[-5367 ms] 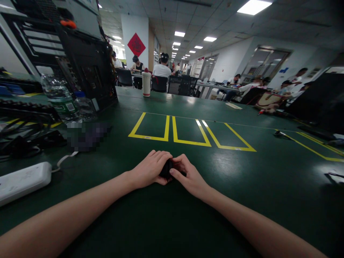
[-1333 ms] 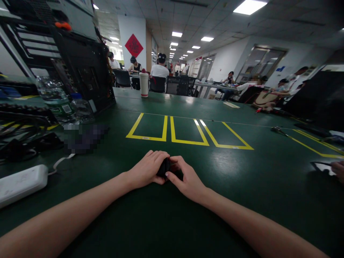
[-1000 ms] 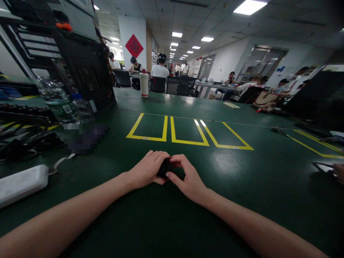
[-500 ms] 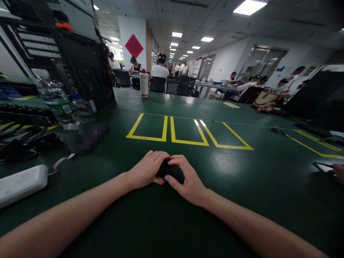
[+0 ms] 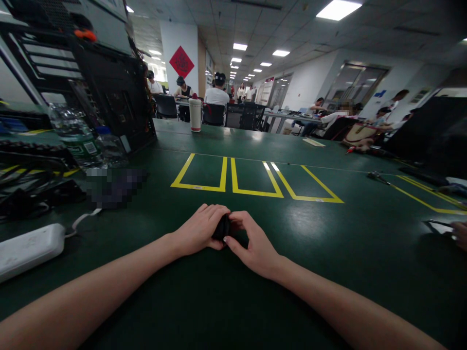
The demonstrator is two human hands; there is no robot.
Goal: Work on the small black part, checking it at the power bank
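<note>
Between my hands is a small black rounded object (image 5: 222, 227), close to the green tabletop; its kind is hard to make out. My left hand (image 5: 200, 228) wraps over it from the left, fingers curled across the top and the thumb low at its front. From the right, my right hand (image 5: 251, 243) pinches at its edge with the thumb and fingertips, leaving a gap inside the curved fingers. Much of the object is hidden by the left palm and fingers. Just beyond the hands, yellow tape outlines (image 5: 257, 194) mark the table.
To the left stand a white power strip (image 5: 31, 250), water bottles (image 5: 78, 138), black cables and an open computer case (image 5: 120, 102). A lidded cup (image 5: 195, 115) is at the back. On the right, another person's hand (image 5: 460, 234) is beside a phone-like device (image 5: 440, 226).
The right hand's fingers have shifted slightly at the black object's edge, and a little more of the object shows. The left hand stays in place.
</note>
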